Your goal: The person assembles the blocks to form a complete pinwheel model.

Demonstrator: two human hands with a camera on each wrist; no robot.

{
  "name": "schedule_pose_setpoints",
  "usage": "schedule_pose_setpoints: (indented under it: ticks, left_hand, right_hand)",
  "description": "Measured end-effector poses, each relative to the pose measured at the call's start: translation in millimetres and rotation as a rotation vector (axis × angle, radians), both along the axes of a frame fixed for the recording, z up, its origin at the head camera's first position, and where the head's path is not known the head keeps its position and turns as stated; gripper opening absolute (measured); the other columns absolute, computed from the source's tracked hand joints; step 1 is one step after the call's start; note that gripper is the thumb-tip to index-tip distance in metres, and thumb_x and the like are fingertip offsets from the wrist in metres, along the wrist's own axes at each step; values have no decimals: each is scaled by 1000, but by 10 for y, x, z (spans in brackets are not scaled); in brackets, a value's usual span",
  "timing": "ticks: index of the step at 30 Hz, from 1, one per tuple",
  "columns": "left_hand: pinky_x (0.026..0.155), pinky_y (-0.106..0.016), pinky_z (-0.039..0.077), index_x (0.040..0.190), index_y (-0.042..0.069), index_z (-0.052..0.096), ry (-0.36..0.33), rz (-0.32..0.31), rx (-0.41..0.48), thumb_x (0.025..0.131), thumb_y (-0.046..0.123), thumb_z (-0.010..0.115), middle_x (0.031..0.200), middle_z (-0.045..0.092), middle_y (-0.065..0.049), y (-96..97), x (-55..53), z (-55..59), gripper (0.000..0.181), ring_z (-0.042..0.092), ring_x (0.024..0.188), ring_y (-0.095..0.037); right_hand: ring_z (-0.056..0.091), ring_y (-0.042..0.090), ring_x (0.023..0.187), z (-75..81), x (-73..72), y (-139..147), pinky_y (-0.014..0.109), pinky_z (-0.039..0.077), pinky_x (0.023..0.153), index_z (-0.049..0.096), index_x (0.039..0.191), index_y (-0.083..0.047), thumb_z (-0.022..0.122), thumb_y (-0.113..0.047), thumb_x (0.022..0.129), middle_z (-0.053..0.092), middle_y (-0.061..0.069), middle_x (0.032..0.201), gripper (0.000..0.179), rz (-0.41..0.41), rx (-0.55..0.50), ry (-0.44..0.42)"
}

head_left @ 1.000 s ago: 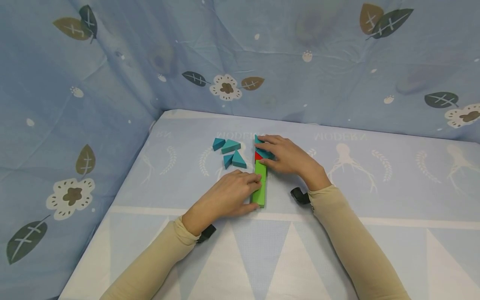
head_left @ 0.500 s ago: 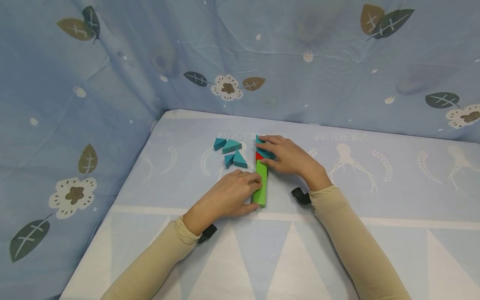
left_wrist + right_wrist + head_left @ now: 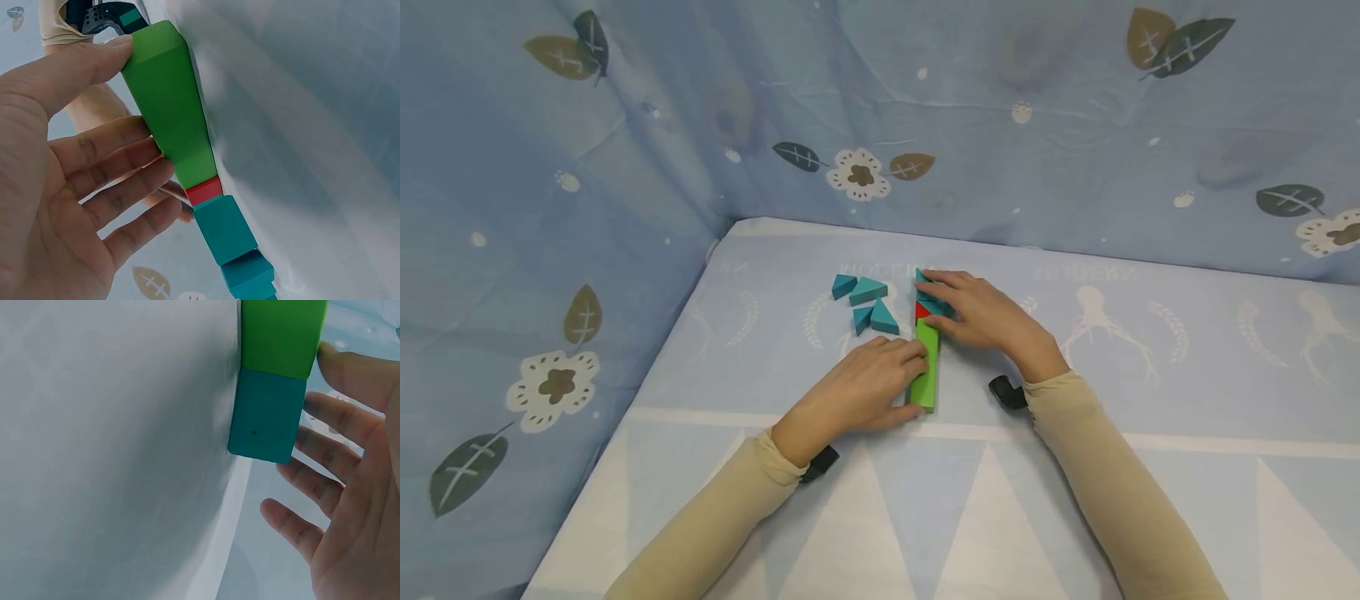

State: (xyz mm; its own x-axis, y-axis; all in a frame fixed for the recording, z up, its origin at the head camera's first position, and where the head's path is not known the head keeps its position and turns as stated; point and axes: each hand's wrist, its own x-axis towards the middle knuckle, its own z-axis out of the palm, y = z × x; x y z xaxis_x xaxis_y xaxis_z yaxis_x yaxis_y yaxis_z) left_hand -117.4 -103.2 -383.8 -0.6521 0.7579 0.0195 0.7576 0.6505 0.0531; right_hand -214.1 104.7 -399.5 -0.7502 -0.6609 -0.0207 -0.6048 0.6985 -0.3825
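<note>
along the left edge of the table (image 3: 992,525) hangs a blue curtain (image 3: 662,125) printed with leaves and flowers; it runs behind the far edge too. to its right, over the near edge, comes my left sleeve (image 3: 715,517), tan, with a black device (image 3: 820,464) at the wrist. between the far left corner and the table's middle lie four loose teal blocks (image 3: 869,292). just nearer the front edge is my left hand (image 3: 861,387), its fingers spread and not clenched, thumb tip at the near end of a green bar (image 3: 927,386), fingertips against its left side. that bar points toward the far edge, joining a red piece (image 3: 921,312), then teal pieces (image 3: 925,296) in line. my right hand (image 3: 981,312) reaches them from the right, fingers loosely stretched, thumb at the green; whether every fingertip touches, i cannot tell. farthest right is my right sleeve (image 3: 1105,467), running back toward the near edge.
</note>
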Motion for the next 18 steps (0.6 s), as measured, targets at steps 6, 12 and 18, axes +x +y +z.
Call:
schedule_pose_setpoints:
  ticks: [6, 12, 18]
  left_hand:
    - [106, -35, 44, 127, 12, 64, 0, 6, -8, 88, 57, 64, 134, 55, -3, 3, -31, 35, 59, 58, 119, -18]
    - [103, -40, 47, 126, 12, 64, -17, 99, 44, 92, 46, 66, 131, 59, -4, -209, -195, 181, 48, 58, 119, -21]
    - [100, -43, 48, 123, 10, 68, -5, 260, 143, 94, 29, 67, 129, 62, -7, -528, -548, 198, 34, 60, 116, -25]
  right_hand:
    - [33, 33, 144, -16, 74, 101, 58, 31, 114, 42, 149, -14, 61, -36, 97, 33, 11, 158, 60, -15, -12, 34]
    - [36, 36, 142, 53, 207, 101, 58, 34, 111, 43, 149, -11, 66, -39, 93, 33, 14, 157, 66, 14, -16, 72]
    - [38, 34, 141, 151, 420, 2, 55, 37, 111, 40, 149, -9, 67, -46, 91, 37, 14, 154, 75, 57, -2, 131]
